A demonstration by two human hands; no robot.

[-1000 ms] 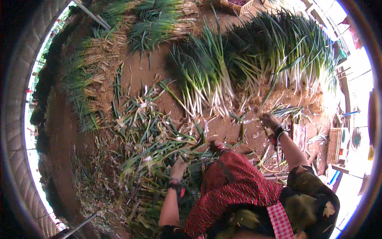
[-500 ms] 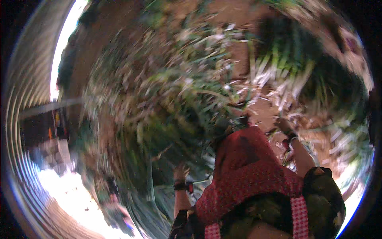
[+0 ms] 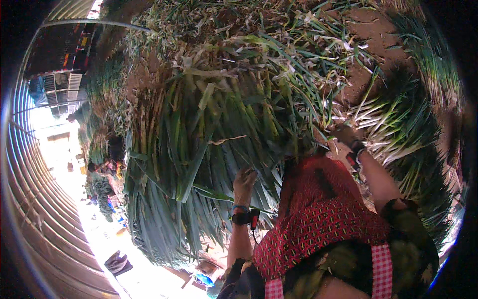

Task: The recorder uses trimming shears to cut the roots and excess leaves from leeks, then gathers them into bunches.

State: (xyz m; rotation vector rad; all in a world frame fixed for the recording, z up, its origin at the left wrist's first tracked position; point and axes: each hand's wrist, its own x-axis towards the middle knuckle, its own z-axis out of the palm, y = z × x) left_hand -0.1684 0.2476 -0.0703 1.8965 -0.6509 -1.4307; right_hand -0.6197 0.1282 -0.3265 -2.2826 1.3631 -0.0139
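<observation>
Left hand shifted over leaf heap; right hand right of heap; cannot tell either grip (fingertips shadowed).

You have blown-out glare lower left; central leaves shaded; ribbed wall bowed at left rim; corners black.

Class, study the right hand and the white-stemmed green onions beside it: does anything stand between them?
Nothing visible stands between the right hand and the green onions: they lie close beside it, pale ends toward it. Whether they touch is unclear.
</observation>
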